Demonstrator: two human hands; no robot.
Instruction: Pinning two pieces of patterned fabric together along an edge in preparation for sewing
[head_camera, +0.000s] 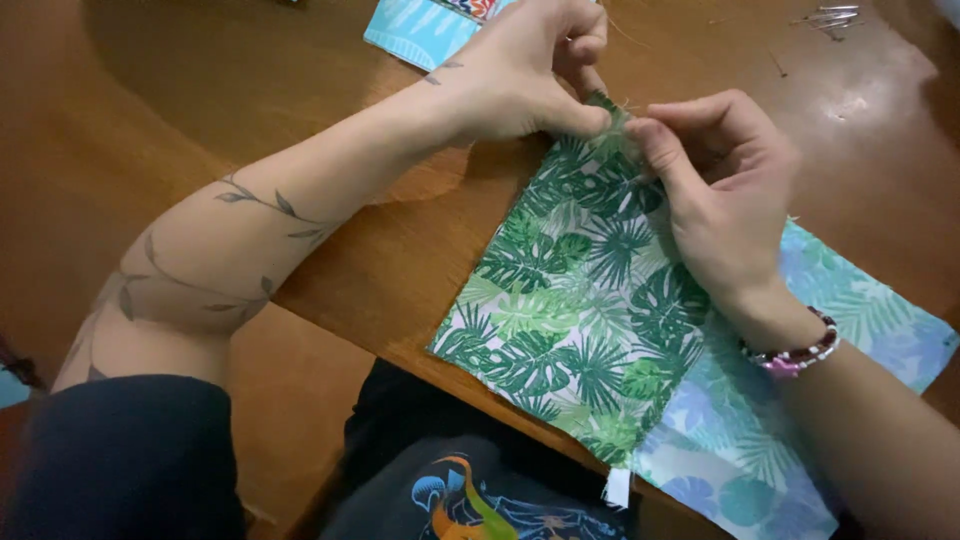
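Note:
A green leaf-print fabric piece (570, 300) lies on the wooden table (300, 90), its near end hanging over the table edge. My left hand (525, 70) pinches the fabric's far top corner between thumb and fingers. My right hand (720, 190) pinches the same corner from the right, fingertips almost touching the left thumb. Under the green piece, to the right, lies a paler blue-green leaf-print fabric (850, 320). Whether a pin or needle is between the fingers cannot be seen.
A turquoise patterned fabric piece (420, 28) lies at the far edge behind my left hand. Several metal pins (830, 17) are scattered at the far right. A beaded bracelet (795, 355) is on my right wrist.

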